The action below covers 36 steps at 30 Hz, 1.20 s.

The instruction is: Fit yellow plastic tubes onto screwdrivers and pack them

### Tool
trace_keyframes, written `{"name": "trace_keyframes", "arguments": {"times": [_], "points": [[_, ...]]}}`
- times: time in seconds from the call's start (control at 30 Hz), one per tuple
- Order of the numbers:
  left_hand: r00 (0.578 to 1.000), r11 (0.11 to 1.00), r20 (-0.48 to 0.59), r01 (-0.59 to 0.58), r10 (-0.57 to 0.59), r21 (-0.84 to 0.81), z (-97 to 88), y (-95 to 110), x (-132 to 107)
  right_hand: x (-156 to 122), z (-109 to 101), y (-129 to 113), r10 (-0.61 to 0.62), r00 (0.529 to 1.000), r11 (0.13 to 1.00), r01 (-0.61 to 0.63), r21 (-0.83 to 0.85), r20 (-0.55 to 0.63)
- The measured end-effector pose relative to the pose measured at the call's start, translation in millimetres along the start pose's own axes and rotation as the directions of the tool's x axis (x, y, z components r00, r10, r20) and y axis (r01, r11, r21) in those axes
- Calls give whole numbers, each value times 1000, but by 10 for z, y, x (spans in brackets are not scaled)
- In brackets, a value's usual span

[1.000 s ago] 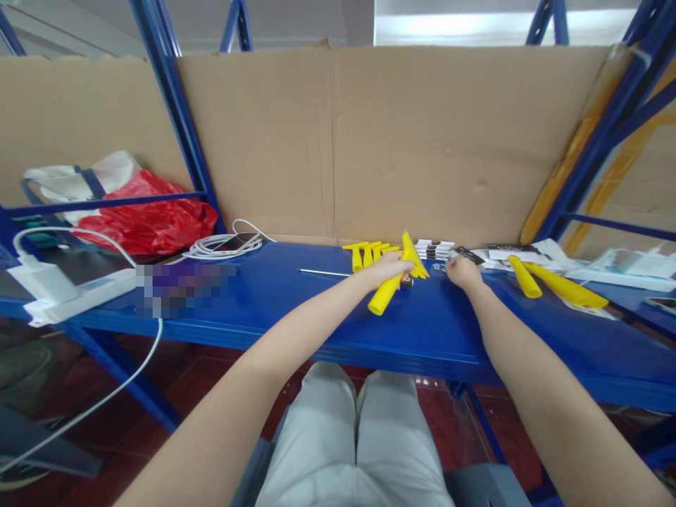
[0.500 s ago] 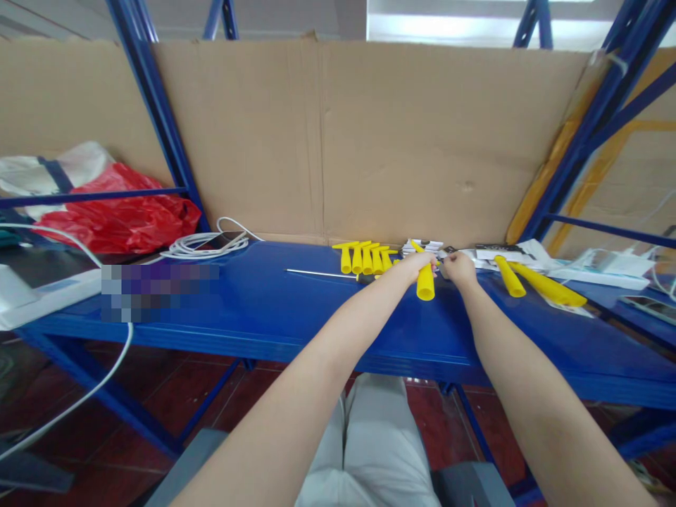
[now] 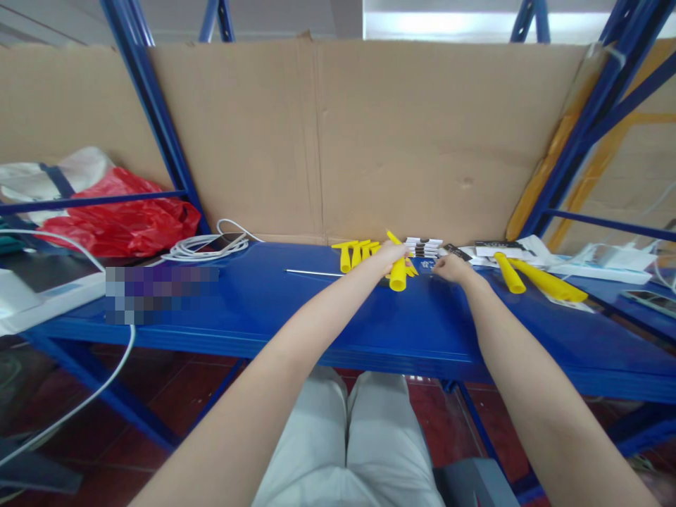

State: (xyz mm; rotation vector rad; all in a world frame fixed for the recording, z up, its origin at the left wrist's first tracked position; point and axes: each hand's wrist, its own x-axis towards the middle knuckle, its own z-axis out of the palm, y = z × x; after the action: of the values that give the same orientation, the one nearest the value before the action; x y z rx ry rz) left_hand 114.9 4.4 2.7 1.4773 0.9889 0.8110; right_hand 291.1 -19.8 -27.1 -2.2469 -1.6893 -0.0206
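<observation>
My left hand point(image 3: 393, 255) is closed around a yellow T-shaped plastic handle point(image 3: 398, 277), its hollow round end facing me. Under and behind that hand lies a row of similar yellow pieces point(image 3: 346, 258), partly hidden by my wrist. My right hand point(image 3: 450, 267) rests low over the table, fingers curled together; whatever they may pinch is too small to make out. Just left of its fingertips are some small pale bits point(image 3: 427, 266). A screwdriver point(image 3: 311, 272) lies left of my left hand, its handle mostly covered by my forearm.
Behind the hands sits a stack of small white-and-black packets point(image 3: 424, 246). Two longer yellow tubes point(image 3: 510, 274) lie to the right, beside papers and a white power strip point(image 3: 602, 272). A coiled white cable point(image 3: 205, 246) and red plastic bag point(image 3: 127, 215) are at left. Cardboard point(image 3: 396, 141) backs the table.
My left hand has moved left with the yellow handle, away from my right hand. My right hand has shifted slightly left and down; the packets and small bits between them now show.
</observation>
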Motion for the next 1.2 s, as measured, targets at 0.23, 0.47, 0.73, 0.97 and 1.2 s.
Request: {"name": "trace_keyframes", "arguments": {"times": [0.23, 0.47, 0.73, 0.97, 1.2], "points": [[977, 996, -197, -77, 86, 54, -814, -185, -193, -9, 28, -22, -49, 997, 998, 51, -28, 67], [946, 995, -308, -86, 100, 58, -1246, -334, -378, 58, 161, -40, -51, 999, 994, 49, -101, -18], [929, 977, -321, -138, 185, 162, -1255, -512, -371, 52, 191, -90, -9, 993, 993, -5, -121, -120], [928, 960, -285, -183, 240, 214, -1292, -558, -376, 93, 198, 19, -39, 997, 994, 32, -107, -72], [927, 949, -244, -238, 285, 205, -1298, -573, -376, 111, 224, 52, -102, 994, 991, 99, -87, -33]]}}
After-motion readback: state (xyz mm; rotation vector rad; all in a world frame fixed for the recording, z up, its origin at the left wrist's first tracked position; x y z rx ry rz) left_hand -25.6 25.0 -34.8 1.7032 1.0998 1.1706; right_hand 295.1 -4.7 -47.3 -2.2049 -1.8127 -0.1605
